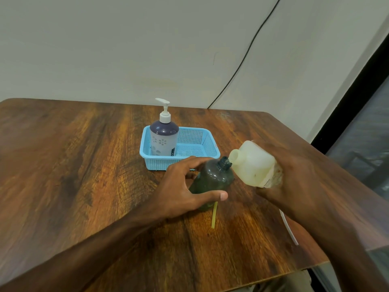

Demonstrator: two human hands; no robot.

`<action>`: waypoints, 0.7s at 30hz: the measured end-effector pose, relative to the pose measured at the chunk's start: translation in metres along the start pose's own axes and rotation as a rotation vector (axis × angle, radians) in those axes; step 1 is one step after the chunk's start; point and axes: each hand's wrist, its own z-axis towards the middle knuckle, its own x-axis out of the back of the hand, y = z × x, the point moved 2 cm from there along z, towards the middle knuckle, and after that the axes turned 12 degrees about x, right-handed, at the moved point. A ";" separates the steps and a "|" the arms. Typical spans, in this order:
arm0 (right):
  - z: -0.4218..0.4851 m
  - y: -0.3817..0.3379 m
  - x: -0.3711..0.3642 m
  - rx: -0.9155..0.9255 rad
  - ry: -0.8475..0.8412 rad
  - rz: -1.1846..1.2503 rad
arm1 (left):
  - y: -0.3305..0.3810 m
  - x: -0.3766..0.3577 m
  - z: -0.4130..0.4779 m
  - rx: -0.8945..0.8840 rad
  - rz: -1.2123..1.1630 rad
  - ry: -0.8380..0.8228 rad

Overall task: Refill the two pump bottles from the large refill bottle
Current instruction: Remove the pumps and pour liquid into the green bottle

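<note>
— Wooden table [84, 165] against a pale wall [126, 49], with a black cable [248, 53] running down it. Near the table's centre, the left hand [179, 192] curls thumb and fingers round a dark green pump bottle [212, 178]. Its pump is off and its neck is open.

— Where is the refill?

— At two o'clock from it. The right hand [294, 182] wraps the lower body of a large translucent refill bottle [252, 163], tipped so that its open mouth meets the green bottle's neck.

— And the second bottle?

— At twelve o'clock, a purple-and-white pump bottle [164, 140] stands upright in a light blue basket [208, 144], with its pump still on.

— How will they handle?

— The refill bottle looks like thin, squeezable plastic. Its weight depends on a fill level I cannot read, so holding it low and wide seems wise. The green bottle looks stiff and smooth, perhaps slick with soap, and is best gripped mid-body. A yellow tube [214, 216] lies at six o'clock and a white tube [288, 226] at four.
</note>
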 end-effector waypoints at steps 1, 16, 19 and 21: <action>0.000 -0.001 0.000 -0.004 -0.009 -0.018 | 0.000 0.000 0.000 0.003 -0.001 -0.001; -0.001 0.003 -0.001 -0.044 -0.061 -0.064 | 0.000 0.000 -0.001 -0.005 -0.011 -0.003; -0.002 0.006 -0.002 -0.066 -0.065 -0.069 | -0.002 -0.001 -0.001 0.006 -0.010 -0.008; -0.002 0.006 -0.003 -0.059 -0.070 -0.076 | -0.003 -0.001 0.000 0.008 -0.008 -0.008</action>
